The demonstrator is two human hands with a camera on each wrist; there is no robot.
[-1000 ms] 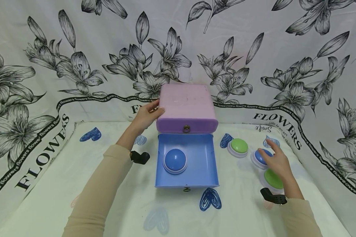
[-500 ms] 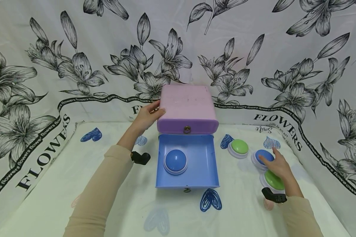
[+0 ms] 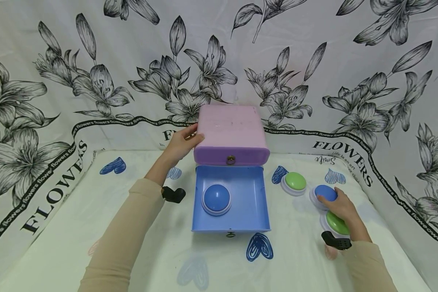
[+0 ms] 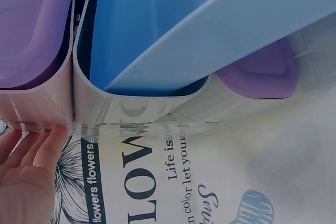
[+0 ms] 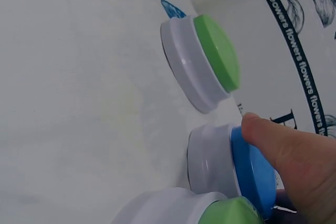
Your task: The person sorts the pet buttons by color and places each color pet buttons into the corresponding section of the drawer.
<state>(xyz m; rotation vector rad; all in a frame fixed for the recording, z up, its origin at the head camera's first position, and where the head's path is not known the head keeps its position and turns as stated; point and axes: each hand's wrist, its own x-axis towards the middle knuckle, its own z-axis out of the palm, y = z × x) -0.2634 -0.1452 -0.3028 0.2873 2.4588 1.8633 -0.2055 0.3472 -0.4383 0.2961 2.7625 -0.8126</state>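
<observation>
With straight fingers my left hand (image 3: 182,142) touches the left side of a pink drawer box (image 3: 230,126); the left wrist view shows its fingertips against the pink wall (image 4: 39,108). The lower blue drawer (image 3: 249,198) is pulled out, and a blue push button (image 3: 216,197) with a white base lies in its left half. My right hand (image 3: 344,207) grips another blue push button (image 3: 325,192) on the cloth. In the right wrist view the thumb (image 5: 278,140) lies on the edge of its blue dome (image 5: 251,169); the other fingers are mostly hidden.
One green push button (image 3: 295,181) stands between the drawer and the held button. Another green push button (image 3: 337,222) sits right in front of the held one, partly under the right wrist. The upper purple drawer (image 3: 211,156) is closed. A flowered cloth hangs behind.
The right hand has come down onto the blue push button, its fingers closing in round it. My left hand stays at the drawer box.
</observation>
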